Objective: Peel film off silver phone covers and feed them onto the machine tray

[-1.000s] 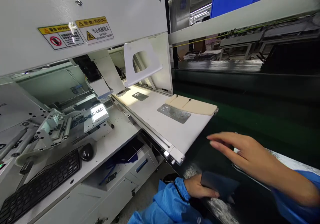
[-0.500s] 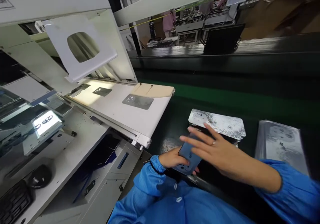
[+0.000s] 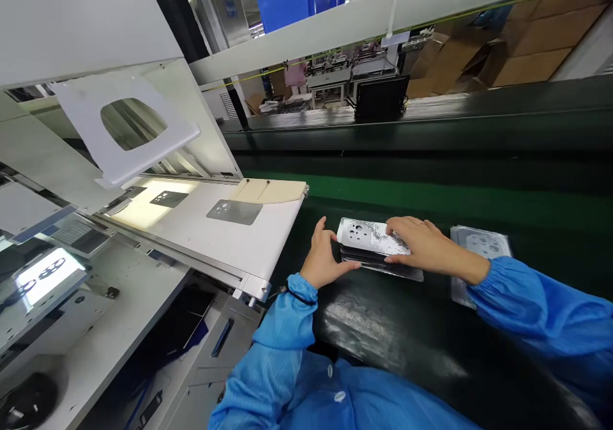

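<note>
A stack of thin phone back panels (image 3: 378, 238) lies on the dark bench in front of me. Its top panel is silvery, with round camera holes at the left end and dark speckles. My right hand (image 3: 426, 245) is closed over the stack's right end, thumb on the near side and fingers on the far side. Around the left end curves my left hand (image 3: 323, 257), thumb and fingers spread apart, the thumb by the near edge. A second pile of panels in clear film (image 3: 481, 241) lies to the right, partly behind my right forearm.
On the left, a white conveyor belt (image 3: 230, 241) carries several flat panels, one a grey panel (image 3: 234, 212) near its end. A cream guide block (image 3: 268, 191) sits on its far side. A green strip (image 3: 431, 193) runs behind the stack. A monitor (image 3: 380, 98) stands farther back.
The bluish panel my left hand held near my body is no longer there. Both hands have moved forward to the stack, the right one now gripping it. The camera view has shifted.
</note>
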### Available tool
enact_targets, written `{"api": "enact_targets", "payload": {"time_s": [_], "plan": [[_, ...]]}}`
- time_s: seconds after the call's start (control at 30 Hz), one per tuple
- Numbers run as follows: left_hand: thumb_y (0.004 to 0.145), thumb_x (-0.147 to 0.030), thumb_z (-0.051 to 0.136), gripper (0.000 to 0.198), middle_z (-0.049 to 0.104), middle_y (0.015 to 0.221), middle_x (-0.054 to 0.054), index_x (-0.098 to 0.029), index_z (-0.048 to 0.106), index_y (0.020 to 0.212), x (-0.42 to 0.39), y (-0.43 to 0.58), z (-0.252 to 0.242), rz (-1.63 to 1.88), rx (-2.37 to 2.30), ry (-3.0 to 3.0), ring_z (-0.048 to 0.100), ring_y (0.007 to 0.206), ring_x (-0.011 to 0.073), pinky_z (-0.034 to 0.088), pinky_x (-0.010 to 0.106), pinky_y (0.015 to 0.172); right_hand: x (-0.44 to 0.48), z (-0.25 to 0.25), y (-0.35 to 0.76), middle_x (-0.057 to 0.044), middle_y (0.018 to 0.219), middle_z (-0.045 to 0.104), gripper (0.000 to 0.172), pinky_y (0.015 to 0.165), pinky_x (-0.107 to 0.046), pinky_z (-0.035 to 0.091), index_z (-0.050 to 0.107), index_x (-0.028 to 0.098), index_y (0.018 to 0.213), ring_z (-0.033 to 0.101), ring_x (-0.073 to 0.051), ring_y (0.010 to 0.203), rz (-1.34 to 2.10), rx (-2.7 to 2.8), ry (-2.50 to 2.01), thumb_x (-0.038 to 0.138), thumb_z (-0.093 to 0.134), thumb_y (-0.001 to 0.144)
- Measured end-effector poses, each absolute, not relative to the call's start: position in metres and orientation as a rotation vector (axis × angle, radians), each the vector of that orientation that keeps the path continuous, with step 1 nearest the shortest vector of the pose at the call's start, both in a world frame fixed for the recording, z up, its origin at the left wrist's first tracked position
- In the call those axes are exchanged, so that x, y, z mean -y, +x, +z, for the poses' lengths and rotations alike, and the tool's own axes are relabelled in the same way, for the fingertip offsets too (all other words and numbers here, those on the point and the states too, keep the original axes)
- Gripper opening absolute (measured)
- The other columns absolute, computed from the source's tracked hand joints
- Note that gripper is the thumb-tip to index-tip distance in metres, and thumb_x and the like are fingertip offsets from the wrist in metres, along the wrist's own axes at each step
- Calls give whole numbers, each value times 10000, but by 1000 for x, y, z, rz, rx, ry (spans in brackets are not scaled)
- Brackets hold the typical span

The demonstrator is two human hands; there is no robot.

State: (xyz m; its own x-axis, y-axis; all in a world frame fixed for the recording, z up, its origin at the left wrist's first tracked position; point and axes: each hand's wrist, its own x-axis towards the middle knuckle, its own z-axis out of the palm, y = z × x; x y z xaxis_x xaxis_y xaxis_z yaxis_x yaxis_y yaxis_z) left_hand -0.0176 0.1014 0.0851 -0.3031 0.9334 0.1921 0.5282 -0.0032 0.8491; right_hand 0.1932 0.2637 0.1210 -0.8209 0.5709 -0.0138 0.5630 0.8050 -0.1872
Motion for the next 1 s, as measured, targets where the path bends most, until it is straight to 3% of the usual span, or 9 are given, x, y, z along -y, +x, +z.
{"api": "enact_targets", "payload": {"time_s": [0.1,0.27,0.4,0.5,0.63,0.7,0.77,0.9,1.0], "plan": [[524,-285,936,673,82,1658,219,-199,383,898,-128,-14,102,817,-1966,1729,122,1551,354,296,540,1223,-261,125,187,-177,1536,380,550,944,-610,485,526,228,1082,291,-462,1421,306,3049,-1043,492,774,669],[512,-357,949,782,192,1639,204,-155,467,1095,-164,-4,127,270,-1986,1991,173,1537,349,415,515,1164,-255,141,182,-130,1246,582,517,811,-424,541,492,228,1053,554,-355,1179,314,3114,-1095,211,777,621],[590,-388,917,807,526,1371,186,-113,471,1203,-177,2,133,-5,-1965,2186,470,1327,337,523,480,1017,-253,145,182,-109,1189,593,481,761,-382,527,495,222,1038,592,-319,1099,238,3107,-1116,137,725,624],[599,-386,914,790,572,1282,156,-118,484,1206,-182,0,133,-89,-1963,2251,538,1205,323,557,470,931,-253,140,183,-105,1158,604,472,775,-375,519,505,218,1047,584,-315,1105,243,3082,-1069,141,718,633],[528,-426,940,850,568,1325,154,-157,493,1198,-182,-4,128,27,-1965,2223,528,1255,336,545,520,960,-265,134,193,-129,1226,596,534,861,-417,520,527,214,1105,551,-356,1182,357,3039,-983,211,760,624],[487,-522,934,935,460,1474,197,-167,489,1228,-175,-5,123,181,-2009,2237,418,1391,395,450,642,1060,-279,136,212,-164,1379,519,612,952,-421,494,529,201,1168,476,-371,1297,521,2911,-926,319,799,632],[524,-619,885,933,339,1569,224,-167,495,1242,-159,-2,113,477,-2049,2346,290,1476,430,333,711,1124,-294,138,241,-186,1454,458,610,976,-395,474,507,169,1260,455,-343,1328,631,2628,-1027,466,715,769],[825,-516,716,505,574,1318,202,-161,526,1130,-110,12,79,1370,-1881,2576,540,1265,314,498,516,1030,-298,126,301,-281,1395,482,741,991,-453,434,422,32,1408,460,-389,1302,452,2139,-1667,613,457,950],[915,-412,613,286,652,1112,135,-171,543,1052,-74,27,46,1421,-1760,2470,630,1037,234,566,392,860,-279,96,317,-335,1463,361,959,1017,-537,395,279,43,1536,356,-484,1359,458,2110,-1956,740,463,903]]}}
